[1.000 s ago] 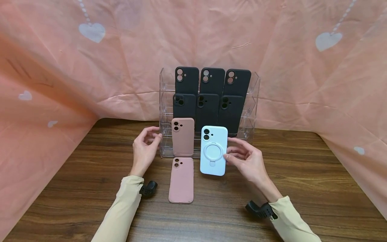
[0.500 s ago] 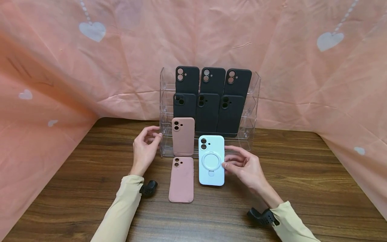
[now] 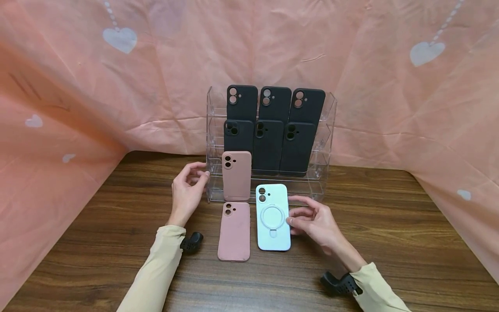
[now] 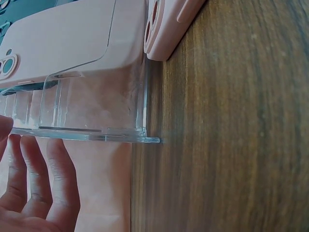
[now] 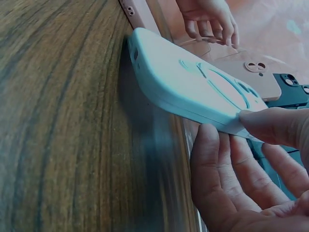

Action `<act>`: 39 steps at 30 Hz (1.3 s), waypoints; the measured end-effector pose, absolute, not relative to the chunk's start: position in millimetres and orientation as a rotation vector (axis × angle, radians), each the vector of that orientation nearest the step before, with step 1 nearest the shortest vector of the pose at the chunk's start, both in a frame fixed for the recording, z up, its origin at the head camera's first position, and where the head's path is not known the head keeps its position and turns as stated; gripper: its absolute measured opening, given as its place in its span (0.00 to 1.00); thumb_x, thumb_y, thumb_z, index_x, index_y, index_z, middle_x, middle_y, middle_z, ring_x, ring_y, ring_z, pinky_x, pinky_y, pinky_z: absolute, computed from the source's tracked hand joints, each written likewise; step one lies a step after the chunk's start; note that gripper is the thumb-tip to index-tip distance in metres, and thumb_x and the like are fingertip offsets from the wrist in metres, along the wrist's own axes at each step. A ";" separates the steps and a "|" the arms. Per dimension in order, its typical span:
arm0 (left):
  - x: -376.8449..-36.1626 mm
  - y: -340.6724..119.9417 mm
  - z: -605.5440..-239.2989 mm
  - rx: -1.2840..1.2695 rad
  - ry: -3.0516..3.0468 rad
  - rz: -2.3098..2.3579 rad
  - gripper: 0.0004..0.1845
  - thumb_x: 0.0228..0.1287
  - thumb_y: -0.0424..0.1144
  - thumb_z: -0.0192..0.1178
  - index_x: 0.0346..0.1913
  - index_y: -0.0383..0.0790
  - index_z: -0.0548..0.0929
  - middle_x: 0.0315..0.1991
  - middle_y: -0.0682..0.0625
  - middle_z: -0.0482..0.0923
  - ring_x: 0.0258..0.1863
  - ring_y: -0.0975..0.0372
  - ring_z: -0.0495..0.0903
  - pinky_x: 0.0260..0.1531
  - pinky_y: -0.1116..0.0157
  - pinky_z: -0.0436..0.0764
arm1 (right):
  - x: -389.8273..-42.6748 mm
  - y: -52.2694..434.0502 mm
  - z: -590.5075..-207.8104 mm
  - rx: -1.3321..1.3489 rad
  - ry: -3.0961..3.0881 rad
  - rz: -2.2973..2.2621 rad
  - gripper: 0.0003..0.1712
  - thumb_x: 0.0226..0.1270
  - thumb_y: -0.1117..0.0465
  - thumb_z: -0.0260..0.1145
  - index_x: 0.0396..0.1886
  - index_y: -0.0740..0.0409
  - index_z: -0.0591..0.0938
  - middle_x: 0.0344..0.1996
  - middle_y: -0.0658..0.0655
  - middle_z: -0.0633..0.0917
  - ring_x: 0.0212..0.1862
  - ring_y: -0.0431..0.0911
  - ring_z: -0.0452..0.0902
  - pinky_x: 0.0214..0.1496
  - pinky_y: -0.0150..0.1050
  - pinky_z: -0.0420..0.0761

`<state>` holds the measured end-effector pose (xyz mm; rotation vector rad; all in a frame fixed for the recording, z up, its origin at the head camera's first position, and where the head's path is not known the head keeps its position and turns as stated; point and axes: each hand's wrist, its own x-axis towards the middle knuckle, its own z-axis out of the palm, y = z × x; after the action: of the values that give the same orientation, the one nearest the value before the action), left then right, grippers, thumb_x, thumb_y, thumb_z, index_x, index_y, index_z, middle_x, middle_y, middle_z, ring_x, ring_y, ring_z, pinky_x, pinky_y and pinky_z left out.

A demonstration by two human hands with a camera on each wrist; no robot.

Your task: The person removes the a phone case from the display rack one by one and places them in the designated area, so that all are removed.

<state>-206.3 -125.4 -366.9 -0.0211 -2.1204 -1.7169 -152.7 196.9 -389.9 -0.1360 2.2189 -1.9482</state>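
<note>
My right hand point(image 3: 316, 221) pinches the right edge of a white phone case point(image 3: 273, 240) with a ring on its back. Its thumb lies on the ring side and the fingers are behind, as the right wrist view shows. The case leans with its lower end low over the table. My left hand point(image 3: 187, 190) is at the left side wall of a clear acrylic display rack point(image 3: 214, 143), fingertips right at the panel. A pink phone case point(image 3: 236, 180) stands in the rack's lower left. Another pink phone case point(image 3: 234, 234) is in front of it, left of the white one.
Several black phone cases point(image 3: 267, 147) stand in two rows in the upper tiers of the rack. The rack sits on a wooden table point(image 3: 409, 242) with a pink curtain point(image 3: 374, 108) behind and at both sides.
My right hand has brought the white phone case down and toward me, away from the rack's front. The left hand and the rack have stayed put.
</note>
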 end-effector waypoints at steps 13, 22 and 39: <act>-205.6 -125.0 -366.1 -0.003 -2.134 -1.702 0.12 0.67 0.28 0.64 0.52 0.33 0.85 0.37 0.37 0.82 0.29 0.63 0.84 0.27 0.64 0.89 | -149.6 195.0 -397.4 -0.085 2.230 -1.859 0.37 0.63 0.74 0.70 0.72 0.57 0.71 0.40 0.61 0.88 0.36 0.43 0.86 0.37 0.43 0.92; -205.5 -124.3 -365.4 -0.015 -2.113 -1.715 0.12 0.67 0.27 0.64 0.52 0.31 0.84 0.36 0.37 0.83 0.31 0.51 0.85 0.27 0.58 0.90 | -150.9 192.9 -403.7 -0.145 2.237 -1.791 0.37 0.65 0.73 0.69 0.73 0.56 0.71 0.41 0.64 0.86 0.36 0.45 0.86 0.36 0.45 0.92; -205.6 -124.7 -365.3 -0.020 -2.113 -1.721 0.13 0.67 0.28 0.64 0.53 0.31 0.84 0.37 0.36 0.83 0.31 0.52 0.85 0.24 0.70 0.86 | -149.5 191.6 -403.3 -0.255 2.180 -1.722 0.32 0.68 0.70 0.68 0.71 0.66 0.72 0.43 0.67 0.84 0.37 0.44 0.87 0.38 0.45 0.92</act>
<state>-205.6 -124.7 -365.3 -0.0200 -2.1126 -1.7208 -149.5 191.6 -403.3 -0.2551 2.1796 -1.7216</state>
